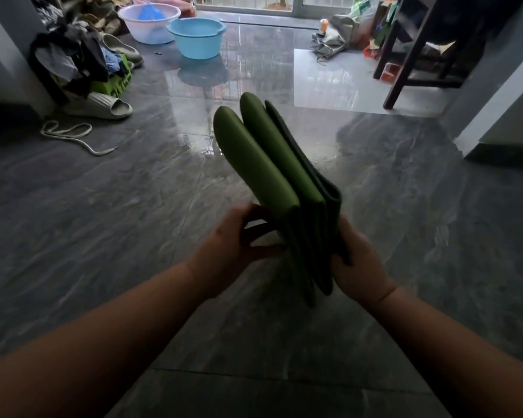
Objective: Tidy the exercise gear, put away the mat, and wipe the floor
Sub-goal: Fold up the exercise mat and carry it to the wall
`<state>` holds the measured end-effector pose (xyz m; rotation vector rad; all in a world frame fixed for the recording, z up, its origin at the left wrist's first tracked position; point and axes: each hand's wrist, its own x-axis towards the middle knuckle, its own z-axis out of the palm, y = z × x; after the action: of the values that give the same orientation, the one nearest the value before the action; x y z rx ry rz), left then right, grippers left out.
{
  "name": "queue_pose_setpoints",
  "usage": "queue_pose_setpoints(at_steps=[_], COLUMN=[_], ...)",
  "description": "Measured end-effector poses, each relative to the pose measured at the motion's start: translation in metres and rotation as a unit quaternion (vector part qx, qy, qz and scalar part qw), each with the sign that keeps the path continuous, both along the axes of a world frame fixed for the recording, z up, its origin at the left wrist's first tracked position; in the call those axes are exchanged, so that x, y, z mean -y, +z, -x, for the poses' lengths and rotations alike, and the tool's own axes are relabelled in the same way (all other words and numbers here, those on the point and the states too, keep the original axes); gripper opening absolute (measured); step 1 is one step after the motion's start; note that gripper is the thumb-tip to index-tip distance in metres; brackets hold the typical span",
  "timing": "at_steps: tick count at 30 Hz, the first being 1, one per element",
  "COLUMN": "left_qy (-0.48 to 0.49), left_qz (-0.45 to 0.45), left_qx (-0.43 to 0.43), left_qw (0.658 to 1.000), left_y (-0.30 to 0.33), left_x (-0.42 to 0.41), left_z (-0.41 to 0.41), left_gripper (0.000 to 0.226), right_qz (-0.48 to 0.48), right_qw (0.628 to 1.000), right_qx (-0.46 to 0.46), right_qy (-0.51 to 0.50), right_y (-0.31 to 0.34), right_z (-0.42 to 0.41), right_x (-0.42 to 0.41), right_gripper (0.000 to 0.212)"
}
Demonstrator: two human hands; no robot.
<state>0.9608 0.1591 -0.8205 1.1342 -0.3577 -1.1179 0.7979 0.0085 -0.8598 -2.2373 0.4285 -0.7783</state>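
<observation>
At ten o'clock, against the left wall, a pile of clothes (70,55) slumps over a green crate (115,84). A pale slipper (103,107) lies just in front of it, and a white cord (73,135) trails loosely across the floor (103,221) a little nearer the person. At eleven o'clock stand two basins side by side: a white basin (148,24) with something blue inside, and a blue basin (197,37) to its right.

Lower down, at about seven o'clock, the left hand (233,248) reaches up from a bare forearm. Its fingers (260,230) are curled round the left side of the mat, thumb on top. The mat (272,173), green and folded into several thick layers, is held upright in the middle of the view, clear of the floor, its rounded folds pointing away toward twelve o'clock and its near edges fanning slightly open. The right hand (360,263), at five o'clock, grips the mat's right side, with fingers wrapped over the outermost dark layer.

The floor is glossy grey tile, with wet-looking shine past the mat. At one o'clock a heap of bags (338,34) lies by the glass door, and at two o'clock stands a dark wooden stool (411,55).
</observation>
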Motion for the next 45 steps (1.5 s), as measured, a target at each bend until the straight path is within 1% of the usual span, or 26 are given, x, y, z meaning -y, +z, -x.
queue_pose_setpoints(at_steps=[1, 3, 5, 7, 9, 11, 14, 16, 18, 20, 23, 25, 26, 27, 28, 29, 30, 31, 32, 33, 34, 35, 38, 40, 42, 45], left_qy=[0.027, 0.054, 0.028, -0.039, -0.079, -0.071, -0.047, -0.039, 0.001, 0.057, 0.149, 0.164, 0.162, 0.159, 0.149, 0.131, 0.101, 0.052, 0.004, -0.035, -0.069, -0.094, -0.168, -0.233, -0.303, -0.373], left_qz=[-0.014, -0.045, -0.089, -0.148, -0.205, -0.263, -0.352, -0.405, -0.448, -0.464, -0.443, -0.442, -0.44, -0.437, -0.443, -0.452, -0.458, -0.466, -0.475, -0.473, -0.465, -0.457, -0.438, -0.437, -0.433, -0.455], left_qx=[-0.029, -0.066, -0.065, -0.027, 0.007, 0.044, 0.125, 0.153, 0.174, 0.168, 0.108, 0.085, 0.074, 0.055, 0.039, 0.02, -0.008, -0.033, -0.051, -0.074, -0.094, -0.109, -0.143, -0.151, -0.148, -0.102], left_qw=[0.999, 0.995, 0.993, 0.988, 0.976, 0.961, 0.927, 0.9, 0.877, 0.868, 0.878, 0.878, 0.88, 0.884, 0.883, 0.882, 0.883, 0.882, 0.878, 0.877, 0.878, 0.878, 0.872, 0.855, 0.836, 0.802], left_y=[0.003, 0.011, 0.024, 0.042, 0.058, 0.067, 0.058, 0.039, 0.005, -0.033, -0.085, -0.119, -0.14, -0.175, -0.218, -0.244, -0.245, -0.223, -0.188, -0.161, -0.147, -0.145, -0.154, -0.163, -0.167, -0.167], left_x=[-0.003, -0.011, -0.02, -0.031, -0.042, -0.051, -0.065, -0.075, -0.09, -0.111, -0.146, -0.165, -0.172, -0.18, -0.185, -0.185, -0.179, -0.166, -0.149, -0.132, -0.118, -0.105, -0.074, -0.056, -0.041, -0.033], left_z=[-0.002, -0.008, -0.02, -0.036, -0.053, -0.065, -0.074, -0.077, -0.08, -0.079, -0.064, -0.047, -0.04, -0.035, -0.033, -0.027, -0.019, -0.01, 0.003, 0.016, 0.027, 0.037, 0.066, 0.085, 0.097, 0.098], left_gripper=[0.05, 0.066, 0.077, 0.077, 0.077, 0.078, 0.076, 0.069, 0.053, 0.044, 0.056, 0.063, 0.079, 0.102, 0.125, 0.14, 0.144, 0.135, 0.111, 0.083, 0.062, 0.053, 0.045, 0.054, 0.065, 0.072], right_qz=[0.019, 0.039, 0.046, 0.049, 0.067, 0.092, 0.128, 0.165, 0.203, 0.239, 0.301, 0.334, 0.348, 0.365, 0.379, 0.39, 0.397, 0.401, 0.399, 0.395, 0.389, 0.378, 0.341, 0.308, 0.252, 0.186], right_qw=[1.0, 0.997, 0.993, 0.988, 0.981, 0.971, 0.954, 0.942, 0.93, 0.916, 0.884, 0.853, 0.838, 0.824, 0.812, 0.8, 0.788, 0.779, 0.773, 0.77, 0.775, 0.784, 0.804, 0.818, 0.839, 0.863], right_qx=[-0.007, -0.036, -0.069, -0.089, -0.107, -0.13, -0.166, -0.192, -0.211, -0.23, -0.257, -0.291, -0.308, -0.324, -0.338, -0.354, -0.372, -0.387, -0.404, -0.418, -0.423, -0.426, -0.445, -0.454, -0.46, -0.457], right_qy=[0.02, 0.056, 0.085, 0.117, 0.145, 0.176, 0.214, 0.221, 0.22, 0.226, 0.248, 0.277, 0.286, 0.289, 0.288, 0.288, 0.288, 0.286, 0.284, 0.277, 0.263, 0.245, 0.199, 0.174, 0.147, 0.105], right_y=[-0.003, -0.014, -0.026, -0.033, -0.033, -0.036, -0.049, -0.062, -0.075, -0.088, -0.107, -0.12, -0.124, -0.129, -0.132, -0.133, -0.133, -0.133, -0.131, -0.128, -0.126, -0.123, -0.116, -0.113, -0.113, -0.12], right_z=[0.0, 0.002, 0.004, 0.002, -0.007, -0.019, -0.038, -0.05, -0.059, -0.066, -0.067, -0.059, -0.053, -0.045, -0.038, -0.029, -0.021, -0.012, -0.004, 0.005, 0.014, 0.024, 0.055, 0.074, 0.088, 0.099], right_x=[0.001, -0.001, -0.009, -0.02, -0.034, -0.051, -0.081, -0.102, -0.122, -0.138, -0.152, -0.152, -0.149, -0.145, -0.14, -0.133, -0.125, -0.116, -0.107, -0.098, -0.09, -0.083, -0.061, -0.047, -0.037, -0.041], right_gripper=[0.083, 0.083, 0.089, 0.095, 0.09, 0.088, 0.094, 0.098, 0.099, 0.098, 0.095, 0.094, 0.091, 0.087, 0.081, 0.077, 0.076, 0.079, 0.083, 0.087, 0.085, 0.079, 0.075, 0.077, 0.075, 0.066])
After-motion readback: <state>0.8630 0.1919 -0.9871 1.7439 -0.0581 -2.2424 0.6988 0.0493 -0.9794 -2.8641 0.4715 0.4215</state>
